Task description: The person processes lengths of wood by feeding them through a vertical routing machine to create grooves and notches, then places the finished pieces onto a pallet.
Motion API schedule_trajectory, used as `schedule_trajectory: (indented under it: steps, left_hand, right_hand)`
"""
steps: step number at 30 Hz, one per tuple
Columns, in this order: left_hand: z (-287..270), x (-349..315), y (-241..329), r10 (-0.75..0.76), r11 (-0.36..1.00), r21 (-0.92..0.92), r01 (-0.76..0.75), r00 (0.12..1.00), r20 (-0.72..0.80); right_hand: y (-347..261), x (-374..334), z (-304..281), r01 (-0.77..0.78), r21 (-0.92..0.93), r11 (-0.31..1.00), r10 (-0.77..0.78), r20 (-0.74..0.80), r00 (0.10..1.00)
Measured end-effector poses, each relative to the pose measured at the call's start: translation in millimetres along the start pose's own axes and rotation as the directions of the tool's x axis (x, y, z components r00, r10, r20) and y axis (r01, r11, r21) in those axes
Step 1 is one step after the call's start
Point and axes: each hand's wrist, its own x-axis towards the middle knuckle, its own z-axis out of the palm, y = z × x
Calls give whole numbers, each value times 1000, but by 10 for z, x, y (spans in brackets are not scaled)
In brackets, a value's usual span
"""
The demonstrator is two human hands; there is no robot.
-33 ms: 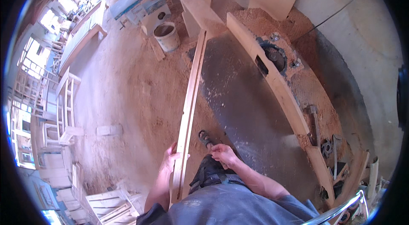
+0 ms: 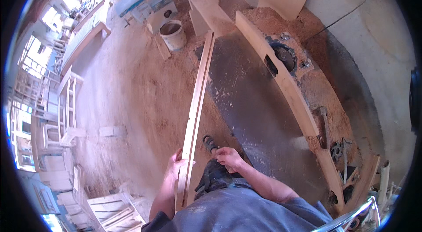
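A long, pale wooden rail [image 2: 198,96] with a narrow groove along its length runs from beside my body to the far end of the dark machine table [image 2: 250,96]. My left hand [image 2: 176,166] is closed around the near part of this rail, its fingers reaching across the underside. The rail's far end lies over the table's far left corner. In front of my waist, apart from the rail, my right hand [image 2: 229,159] is held with curled fingers. Whether anything small is in it is hidden.
A long wooden fence [image 2: 288,85] with a dark cutout borders the table's right side, sawdust [image 2: 303,34] heaped behind it. A dusty bucket [image 2: 172,35] stands at far left on the floor. Wooden frames [image 2: 68,104] and a slatted panel [image 2: 112,210] are on the left.
The view has shifted very slightly. Both hands keep nearly the same pose, and the rail stays in my left hand.
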Motion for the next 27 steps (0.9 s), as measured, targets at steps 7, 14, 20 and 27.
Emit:
schedule_trajectory:
  steps: [7, 14, 20, 27]
  left_hand:
    - [-542, -1350, -953, -39, 999, 19, 41, 996, -82]
    - [-426, -2174, -1308, 101, 661, 693, 289, 880, -464]
    - [-979, -3020, -1638, 365, 593, 792, 147, 827, -427]
    - [-1656, -4453, -2428, 213, 645, 625, 439, 683, -699]
  right_hand:
    - [190, 331, 605, 12, 67, 998, -23, 178, 984]
    - [341, 536, 1367, -184, 343, 921, 185, 30, 982]
    - [870, 534, 2310, -200, 371, 907, 195, 52, 979]
    - [819, 251, 3268, -209, 224, 952, 124, 342, 931]
